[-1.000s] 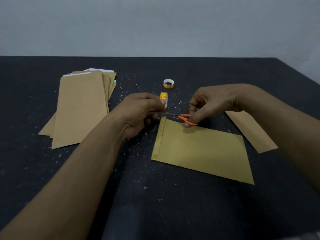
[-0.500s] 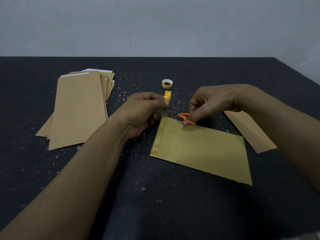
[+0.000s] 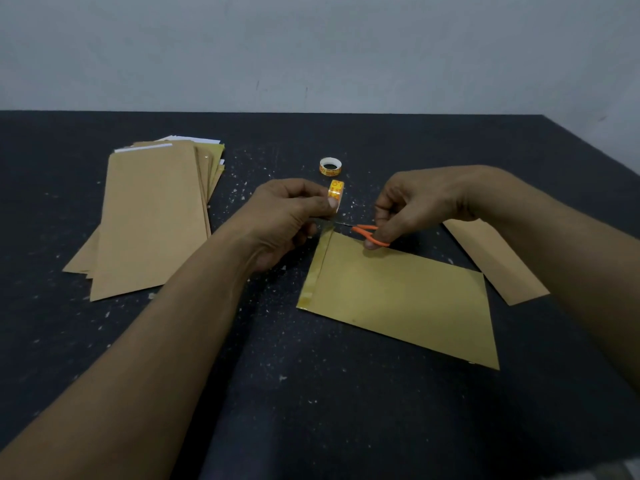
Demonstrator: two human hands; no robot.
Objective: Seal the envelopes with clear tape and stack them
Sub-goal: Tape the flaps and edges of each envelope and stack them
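Head view, looking down on a dark, speckled desk (image 3: 311, 410) set against a pale wall (image 3: 311, 46).

Centre of the frame: the envelope (image 3: 408, 299) being sealed lies flat on the desk. Its long side runs toward the lower right, and a glossy strip of tape (image 3: 313, 271) runs along its short left edge.

Just above its upper left corner, my left hand (image 3: 287, 220) holds a small yellow-and-orange tape roll (image 3: 336, 192) on edge. My thumb and forefinger are clamped on the rim, and the other fingers (image 3: 304, 237) are curled beneath.

Right of centre: my right hand (image 3: 415, 202) grips a small pair of orange-handled scissors (image 3: 370, 233), with the fingers curled round the loops. The thin blades point left, toward the gap between the roll and the envelope's corner. Whether the blades are apart or closed is too fine to tell. The lowest fingertip of this hand sits at the envelope's upper edge.

Upper left of the frame: a loose pile of envelopes (image 3: 152, 216) — brown and slightly fanned, with white paper showing at the far end.

Right side, partly under my right forearm: a single brown envelope (image 3: 491, 261), lying alone.

Above the held roll, apart from both hands, a second roll (image 3: 330, 167) lies flat on the desk.
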